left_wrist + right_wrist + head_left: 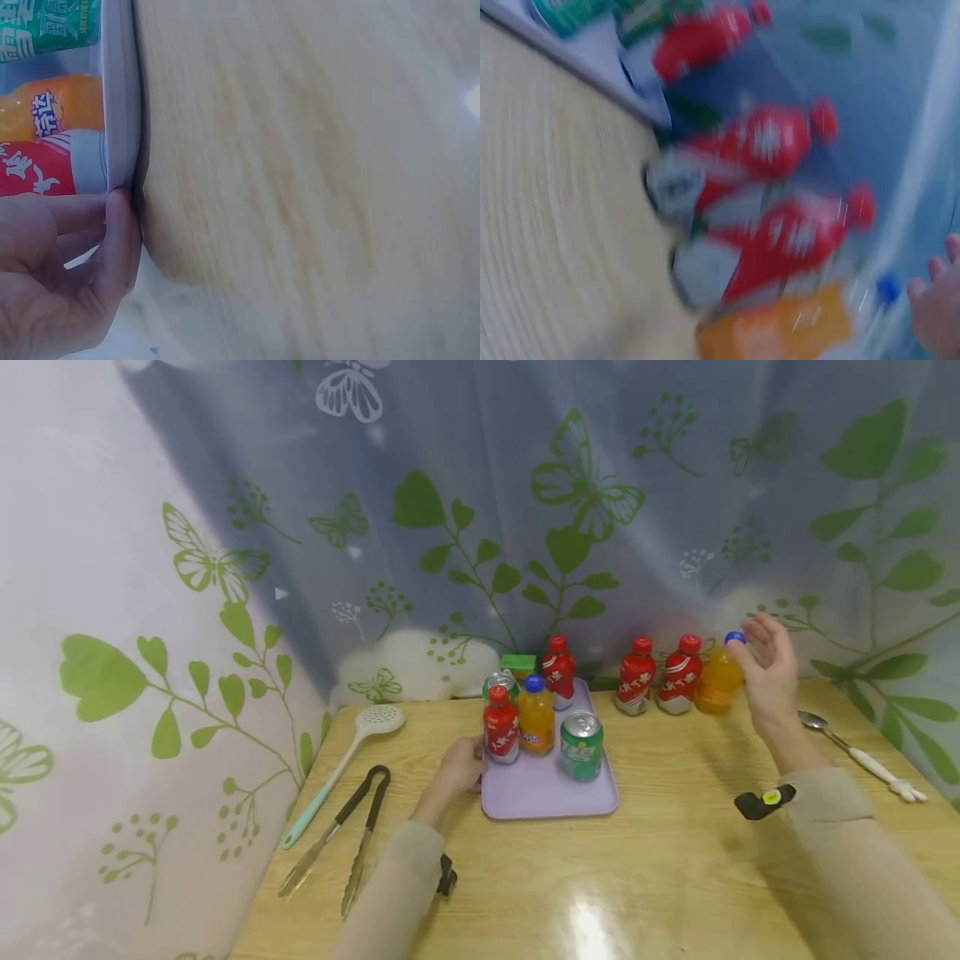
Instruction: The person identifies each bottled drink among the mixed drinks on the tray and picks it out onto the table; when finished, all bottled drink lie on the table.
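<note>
My left hand (459,770) pinches the left rim of a lilac tray (532,800); thumb and fingers meet at its edge in the left wrist view. On the tray stand a red bottle (501,727), an orange soda bottle (537,718) with a blue cap, a green can (582,748), and farther back another red bottle (558,670), a second green can (500,680) and a green box (517,663). At the right, my right hand (772,681) is raised beside another orange bottle (717,685), fingers extended near its blue cap. The right wrist view is blurred.
Two red bottles (636,678) stand between the tray and the right orange bottle, close to the patterned curtain (480,527). A slotted spatula (379,719) and tongs (367,827) lie at the left. A spoon (862,758) with a white handle lies at the right.
</note>
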Tool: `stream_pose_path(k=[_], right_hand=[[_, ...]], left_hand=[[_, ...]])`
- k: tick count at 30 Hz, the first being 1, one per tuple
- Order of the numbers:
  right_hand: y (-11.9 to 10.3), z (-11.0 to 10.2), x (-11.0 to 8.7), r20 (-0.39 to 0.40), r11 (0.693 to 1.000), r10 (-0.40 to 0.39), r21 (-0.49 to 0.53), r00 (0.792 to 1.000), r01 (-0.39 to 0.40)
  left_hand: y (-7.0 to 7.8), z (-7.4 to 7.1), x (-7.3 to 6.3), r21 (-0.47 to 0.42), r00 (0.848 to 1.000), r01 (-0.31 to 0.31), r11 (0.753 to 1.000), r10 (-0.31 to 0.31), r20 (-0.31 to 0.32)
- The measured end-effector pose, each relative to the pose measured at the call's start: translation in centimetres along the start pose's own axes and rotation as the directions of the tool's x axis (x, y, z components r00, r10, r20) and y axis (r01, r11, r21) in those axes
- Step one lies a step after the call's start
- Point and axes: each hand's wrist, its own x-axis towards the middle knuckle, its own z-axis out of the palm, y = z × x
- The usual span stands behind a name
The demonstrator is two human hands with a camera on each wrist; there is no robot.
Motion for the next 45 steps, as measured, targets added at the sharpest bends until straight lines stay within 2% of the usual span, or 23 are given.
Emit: stream_pose_path(k=[2,4,8,11,13,16,20,26,28,31,37,41,45], right_hand=[[-0.8,2.0,-0.8,0.102,0.986,-0.049,-0.153,0.994,0.065],[-1.3,4.1,-1.6,0.227,0.953,-0.07,-0.273,0.971,0.132],[-1.2,8.2,-3.5,0.436,0.895,-0.055,-0.377,0.898,0.237],[-1.0,10.5,-4.6,0.53,0.854,-0.027,-0.428,0.848,0.295],[-1.0,11.7,-5.0,0.566,0.833,-0.01,-0.452,0.824,0.32],[-1.0,13.2,-5.4,0.597,0.82,0.019,-0.469,0.802,0.329],[-0.8,14.7,-5.6,0.619,0.809,0.059,-0.49,0.783,0.326],[0.3,17.1,-5.8,0.641,0.784,0.131,-0.533,0.756,0.317],[0.7,17.9,-5.9,0.651,0.768,0.149,-0.55,0.744,0.327],[1.1,18.9,-6.0,0.648,0.731,0.177,-0.59,0.741,0.342],[1.0,20.0,-6.2,0.592,0.603,0.247,-0.713,0.767,0.357],[0.8,20.4,-6.1,0.565,0.551,0.272,-0.755,0.779,0.355],[0.7,20.6,-6.0,0.531,0.52,0.286,-0.785,0.797,0.337]], left_hand=[[-0.1,-0.2,0.1,0.003,1.0,0.005,1.0,-0.005,0.004],[-0.1,-0.3,0.1,0.006,1.0,0.007,1.0,-0.007,0.01],[-0.1,-0.3,0.0,0.003,1.0,0.002,1.0,-0.002,0.005],[0.0,-0.2,-0.1,-0.009,1.0,-0.002,1.0,0.002,-0.004],[0.0,-0.1,-0.1,-0.015,1.0,-0.002,1.0,0.002,-0.006],[0.1,-0.1,-0.1,-0.012,1.0,0.008,1.0,-0.008,-0.007],[0.2,-0.1,0.0,0.002,1.0,0.014,1.0,-0.014,-0.007],[0.1,0.0,0.2,0.032,1.0,-0.008,0.999,0.009,-0.014],[0.0,0.1,0.3,0.043,1.0,-0.01,0.999,0.011,-0.018],[-0.1,0.3,0.5,0.049,1.0,-0.005,0.999,0.006,-0.021],[-0.1,0.3,0.3,0.047,1.0,-0.008,0.999,0.008,-0.016],[0.0,0.2,0.0,0.045,1.0,-0.019,0.999,0.019,-0.016],[0.0,0.1,-0.1,0.047,1.0,-0.022,0.999,0.023,-0.018]])
